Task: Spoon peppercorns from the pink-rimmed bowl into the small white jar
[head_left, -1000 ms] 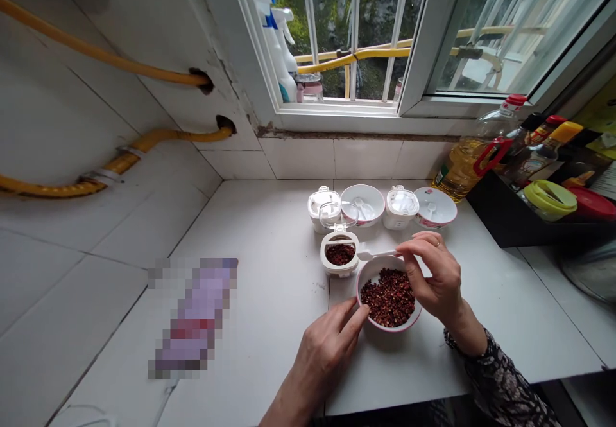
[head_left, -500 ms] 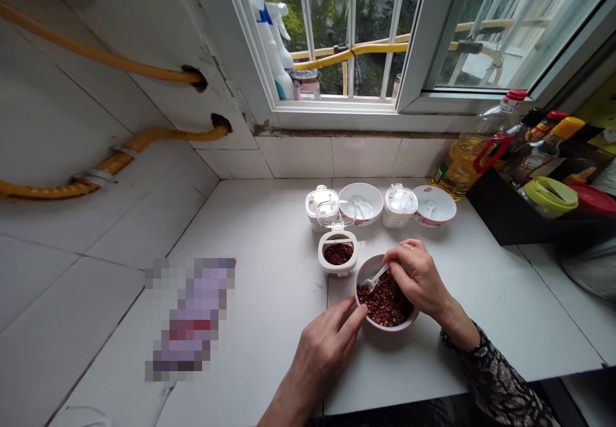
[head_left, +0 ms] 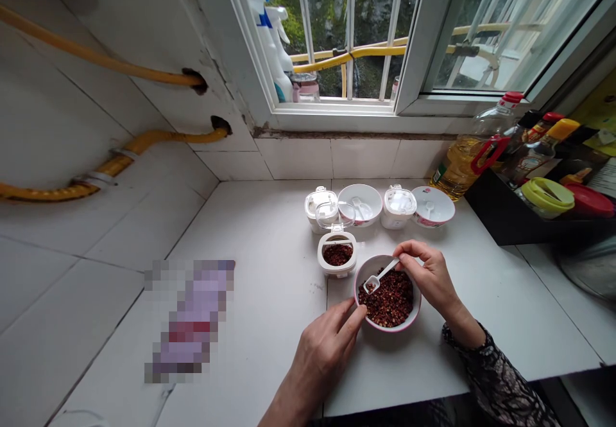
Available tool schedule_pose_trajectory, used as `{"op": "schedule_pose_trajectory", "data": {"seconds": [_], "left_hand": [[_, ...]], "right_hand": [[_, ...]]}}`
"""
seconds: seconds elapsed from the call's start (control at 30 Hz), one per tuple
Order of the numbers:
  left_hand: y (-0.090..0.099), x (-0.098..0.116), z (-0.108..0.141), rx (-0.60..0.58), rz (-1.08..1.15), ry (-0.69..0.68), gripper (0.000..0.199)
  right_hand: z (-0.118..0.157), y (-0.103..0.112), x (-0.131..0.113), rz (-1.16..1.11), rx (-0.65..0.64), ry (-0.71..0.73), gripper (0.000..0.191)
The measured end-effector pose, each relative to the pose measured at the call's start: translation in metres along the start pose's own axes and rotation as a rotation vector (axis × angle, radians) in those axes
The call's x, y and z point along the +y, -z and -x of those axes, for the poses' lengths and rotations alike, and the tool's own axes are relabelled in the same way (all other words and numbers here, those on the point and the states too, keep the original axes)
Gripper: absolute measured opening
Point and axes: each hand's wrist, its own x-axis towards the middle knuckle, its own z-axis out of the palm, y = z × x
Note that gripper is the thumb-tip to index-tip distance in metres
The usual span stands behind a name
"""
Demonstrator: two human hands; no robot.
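A white bowl with a pink rim (head_left: 416,311) holds dark red, dried bits (head_left: 392,302). My left hand (head_left: 327,343) grips its left rim between thumb and fingers. Between the thumb and fingers of my right hand (head_left: 428,273) is the handle of a small white spoon (head_left: 384,274); its scoop is over the left part of the bowl with a few bits in it. Just behind and left of the bowl stands a white jar (head_left: 337,271) with its clear lid raised, containing similar red bits.
Behind are two lidded white jars (head_left: 320,209) (head_left: 398,205) and two bowls (head_left: 360,203) (head_left: 434,206) with small spoons. An oil bottle (head_left: 459,164) and a black rack (head_left: 491,212) of condiments stand right. A blurred purple item (head_left: 195,311) lies left.
My right hand has drawn back a little to the right, and the spoon's scoop has come up out of the red bits. My left hand stays on the rim.
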Motion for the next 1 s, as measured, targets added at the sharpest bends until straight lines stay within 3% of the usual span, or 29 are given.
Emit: {"op": "schedule_pose_trajectory", "data": {"seconds": [0.13, 0.3, 0.43, 0.53, 0.63, 0.8, 0.9, 1.0], "left_hand": [[0.0, 0.0, 0.001, -0.004, 0.003, 0.003, 0.03], [0.0, 0.0, 0.001, 0.002, 0.006, 0.0, 0.031], [0.0, 0.0, 0.001, 0.01, -0.004, -0.005, 0.032], [-0.001, 0.0, 0.001, 0.013, -0.009, -0.006, 0.033], [-0.002, -0.001, 0.001, 0.011, -0.013, -0.002, 0.034], [-0.001, -0.001, 0.002, -0.001, -0.014, -0.002, 0.033], [0.0, 0.0, 0.001, 0.0, -0.009, -0.004, 0.031], [0.0, 0.0, 0.0, 0.008, -0.007, -0.006, 0.031]], "right_hand": [[-0.003, -0.001, -0.004, -0.2, -0.019, -0.105, 0.013], [-0.005, -0.007, -0.019, -0.248, 0.049, -0.01, 0.013], [-0.002, -0.016, -0.026, 0.009, 0.167, 0.331, 0.013], [-0.001, -0.024, -0.025, 0.23, 0.128, 0.687, 0.025], [0.0, -0.024, -0.025, 0.328, 0.104, 0.849, 0.032], [0.0, -0.003, -0.03, 0.263, 0.189, 0.707, 0.023], [-0.002, 0.008, -0.025, 0.269, 0.105, 0.585, 0.018], [-0.004, 0.009, -0.014, 0.347, -0.014, 0.558, 0.019]]}}
